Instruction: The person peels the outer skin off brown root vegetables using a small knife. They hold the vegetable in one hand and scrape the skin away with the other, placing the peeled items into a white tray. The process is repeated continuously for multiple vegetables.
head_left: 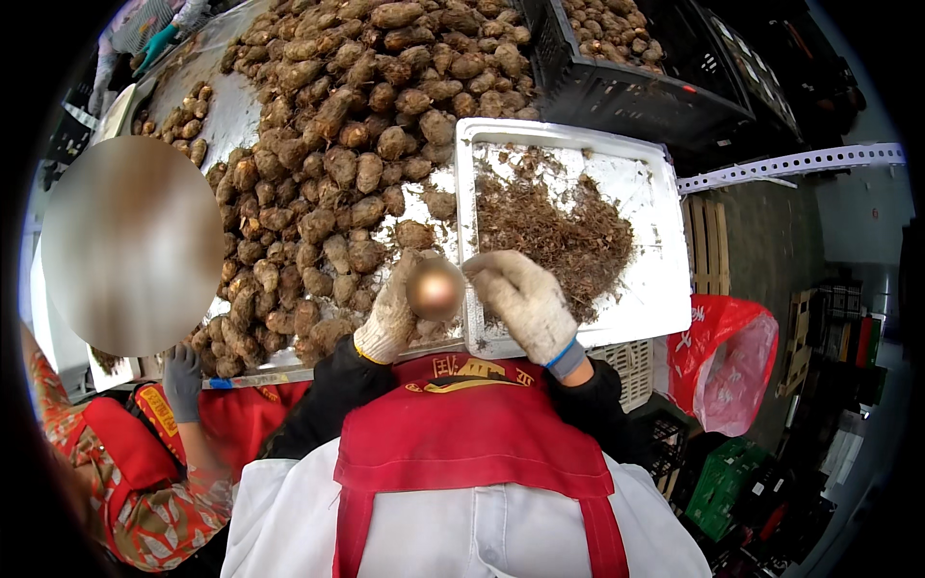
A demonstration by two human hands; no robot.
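Note:
In front of my chest, my left hand (pixel 390 310), in a pale knitted glove, is closed around a round brown taro (pixel 436 289). A blur covers much of this taro. My right hand (pixel 528 303), gloved in soiled white, is just to its right, over the near left rim of a white tray (pixel 679 279). Its fingers are bent together toward the taro; whatever they may hold is hidden. Dark brown root fibres and scraps (pixel 559 226) lie in the tray. A large heap of hairy brown taros (pixel 337 164) spreads on the table beyond and left of my hands.
Black crates (pixel 646 101) stand at the far right, one holding more taros. Beside me at left, a person's grey-gloved hand (pixel 181 380) is at the table edge. Another person's teal glove (pixel 159 43) shows far left. A red bag (pixel 723 361) is right of the tray.

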